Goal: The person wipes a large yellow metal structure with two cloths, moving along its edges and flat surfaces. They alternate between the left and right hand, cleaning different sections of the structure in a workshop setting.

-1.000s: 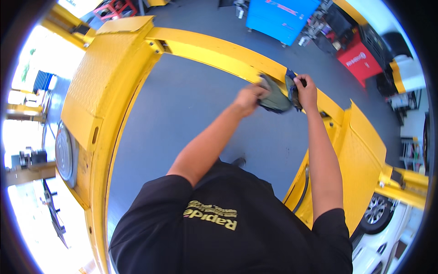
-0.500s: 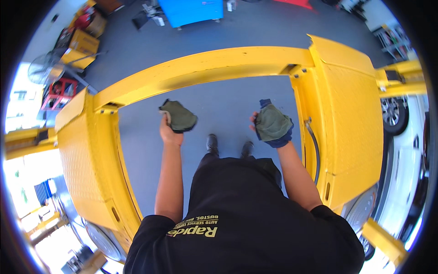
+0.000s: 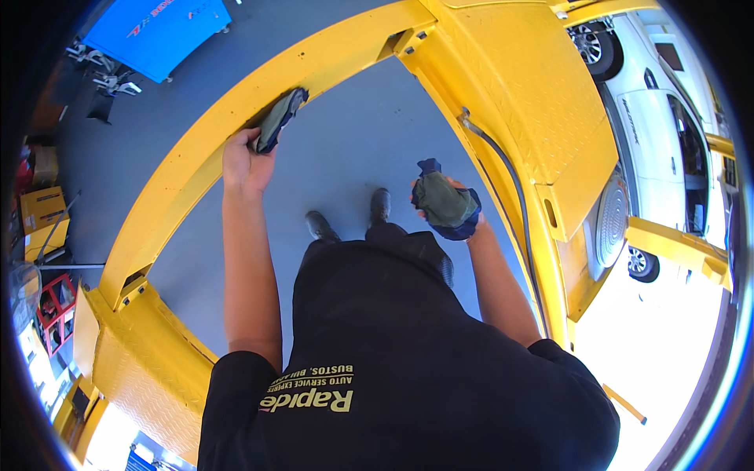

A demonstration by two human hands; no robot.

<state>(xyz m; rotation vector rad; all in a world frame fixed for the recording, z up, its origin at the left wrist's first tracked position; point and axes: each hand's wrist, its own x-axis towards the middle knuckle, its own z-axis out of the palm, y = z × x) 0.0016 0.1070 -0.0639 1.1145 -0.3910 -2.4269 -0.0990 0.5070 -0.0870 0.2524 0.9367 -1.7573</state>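
My left hand [image 3: 250, 169] is closed around a folded rag [image 3: 276, 124], dull green with a dark navy edge. It holds the rag up against or just in front of the yellow crossbeam [image 3: 212, 118]; whether they touch I cannot tell. A second green and navy rag [image 3: 446, 201] is gripped in my right hand [image 3: 477, 228], over the floor inside the yellow frame. That rag covers most of the right hand, and only some fingertips show past its left side.
Yellow lift platforms flank me, the right platform [image 3: 503, 86] carrying a dark hose [image 3: 510, 169] along its inner side. A white car [image 3: 664, 129] is at the far right. Beyond the crossbeam are a blue cabinet [image 3: 161, 35], a yellow box [image 3: 43, 212] and a red rack [image 3: 56, 312].
My view has turned to the right. My left hand has come up to the crossbeam with its rag, now seen more edge-on. The right hand still holds its rag over the floor.
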